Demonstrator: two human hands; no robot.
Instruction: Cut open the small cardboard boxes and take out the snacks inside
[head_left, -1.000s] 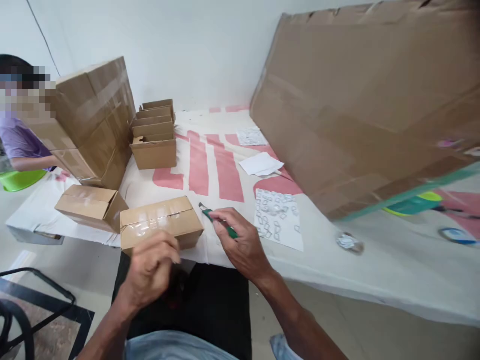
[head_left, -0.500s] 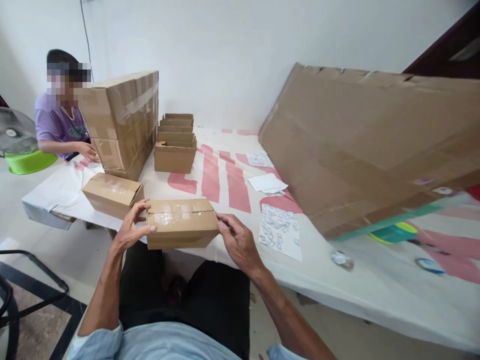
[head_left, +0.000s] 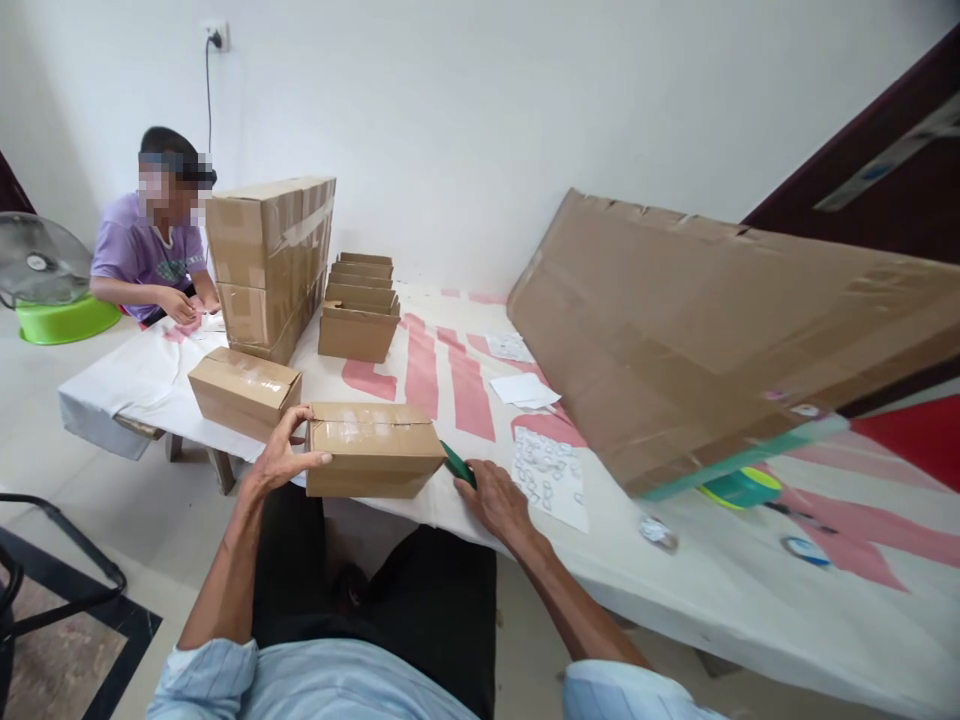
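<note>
A small cardboard box [head_left: 371,448], sealed along its top seam with clear tape, is shown lying at the near edge of the table [head_left: 750,600], directly in front of the person. Its left end is gripped by the left hand [head_left: 281,455], with the thumb laid on the front face and the fingers curled over the top corner. The right hand [head_left: 499,500] is rested on the table edge just beside the box's right end and is closed around a green-handled tool [head_left: 457,465], whose tip is pointed toward the box; whether the tip touches the cardboard cannot be told. A second taped box [head_left: 244,390] is placed just behind and to the left of the first. Further back, a stack of large cartons [head_left: 270,265] is seen, with a row of open small boxes [head_left: 360,300] standing beside it. A sheet of small labels [head_left: 551,475] is laid near the right hand, and loose white papers [head_left: 525,390] are found beyond it. A large flattened cardboard sheet [head_left: 712,340] is propped at a slant over the right part of the table, above a green tape roll [head_left: 739,487]. Another person in a purple shirt [head_left: 146,260] is seated at the far left end.
</note>
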